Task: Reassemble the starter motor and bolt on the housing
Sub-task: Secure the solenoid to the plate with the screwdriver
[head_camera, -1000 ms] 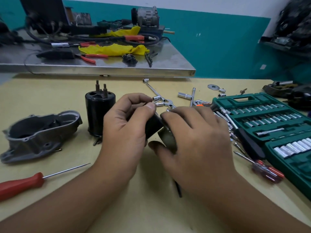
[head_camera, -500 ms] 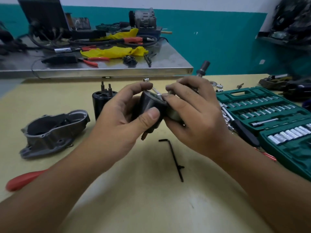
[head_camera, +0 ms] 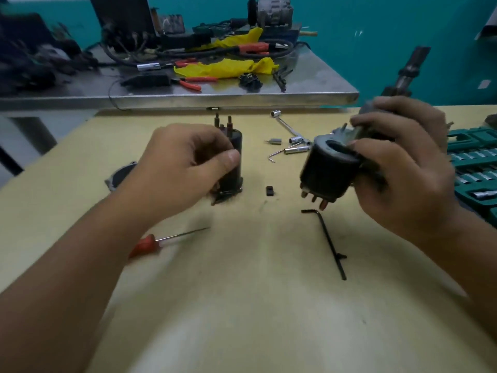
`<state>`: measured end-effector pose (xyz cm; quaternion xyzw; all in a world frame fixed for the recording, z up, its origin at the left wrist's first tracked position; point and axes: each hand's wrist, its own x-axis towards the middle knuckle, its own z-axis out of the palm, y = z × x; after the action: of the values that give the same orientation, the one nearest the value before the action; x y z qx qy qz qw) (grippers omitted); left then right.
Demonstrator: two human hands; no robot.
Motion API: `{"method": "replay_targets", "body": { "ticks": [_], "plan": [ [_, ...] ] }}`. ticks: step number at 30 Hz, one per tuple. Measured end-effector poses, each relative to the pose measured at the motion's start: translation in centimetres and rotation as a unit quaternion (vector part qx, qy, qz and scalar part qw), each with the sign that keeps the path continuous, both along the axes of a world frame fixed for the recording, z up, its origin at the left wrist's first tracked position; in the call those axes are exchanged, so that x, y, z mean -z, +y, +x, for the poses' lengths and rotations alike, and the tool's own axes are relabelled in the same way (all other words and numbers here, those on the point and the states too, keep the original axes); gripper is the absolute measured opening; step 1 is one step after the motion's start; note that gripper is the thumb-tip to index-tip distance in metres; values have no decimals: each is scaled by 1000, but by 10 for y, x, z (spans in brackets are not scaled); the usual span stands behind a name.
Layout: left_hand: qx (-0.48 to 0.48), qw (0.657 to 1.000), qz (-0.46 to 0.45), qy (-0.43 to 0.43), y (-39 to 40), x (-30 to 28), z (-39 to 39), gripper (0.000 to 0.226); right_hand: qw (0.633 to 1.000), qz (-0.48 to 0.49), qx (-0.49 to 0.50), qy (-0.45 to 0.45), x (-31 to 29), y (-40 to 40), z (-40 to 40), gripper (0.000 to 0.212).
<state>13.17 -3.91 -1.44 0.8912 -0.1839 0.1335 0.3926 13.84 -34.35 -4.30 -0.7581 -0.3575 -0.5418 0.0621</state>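
Yellow bench (head_camera: 255, 305) — right hand (head_camera: 403, 170) grips black cylindrical motor (head_camera: 326, 170); left hand (head_camera: 188, 168) loosely curled.

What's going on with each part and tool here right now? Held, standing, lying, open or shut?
Right hand: grips the black motor part.
Black motor part: held off the table, tilted, pins pointing down.
Left hand: fingers curled at the black cylinder; grip unclear.
Black cylinder: standing upright on the table, studs up.
Red screwdriver: lying flat, untouched.
Hex key: lying flat, untouched.
Socket case: open.
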Motion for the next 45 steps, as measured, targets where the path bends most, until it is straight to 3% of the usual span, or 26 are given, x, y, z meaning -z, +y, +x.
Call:
{"method": "replay_targets", "body": {
  "ticks": [3,5,8,11,15,26,29,31,34,37,43,45],
  "plan": [
    [-27,987,154,30,8,0,1,11,1000,4,-2,-1,-4,-10,-1,19],
    [-8,980,198,10,-8,8,-2,8,1000,16,-1,-1,-7,-15,-1,19],
    [-1,972,233,-40,-42,28,-3,26,999,34,8,-1,-11,-21,0,18],
    [-19,954,299,-15,-68,44,7,38,998,53,16,-11,-11,-25,1,13],
    [-30,915,400,-35,-78,53,16,32,998,52,17,-9,-9,-27,4,8],
    [-19,976,217,3,-73,62,22,15,999,52,-2,15,-4,-22,5,11],
    [-16,979,187,-74,-80,58,9,21,998,55,1,8,-6,-23,5,9],
    [58,979,154,-120,-91,52,-9,27,998,62,5,6,-7,-26,5,8],
    [168,970,175,-13,-110,52,-36,34,997,75,10,5,-8,-29,6,7],
    [165,971,168,44,-118,52,-35,15,996,90,11,6,-9,-30,7,7],
    [149,968,194,57,-119,52,-28,8,996,94,0,7,-8,-28,5,7],
    [111,980,162,43,-114,53,-27,8,995,95,-12,15,-6,-24,4,7]
  ]
}}
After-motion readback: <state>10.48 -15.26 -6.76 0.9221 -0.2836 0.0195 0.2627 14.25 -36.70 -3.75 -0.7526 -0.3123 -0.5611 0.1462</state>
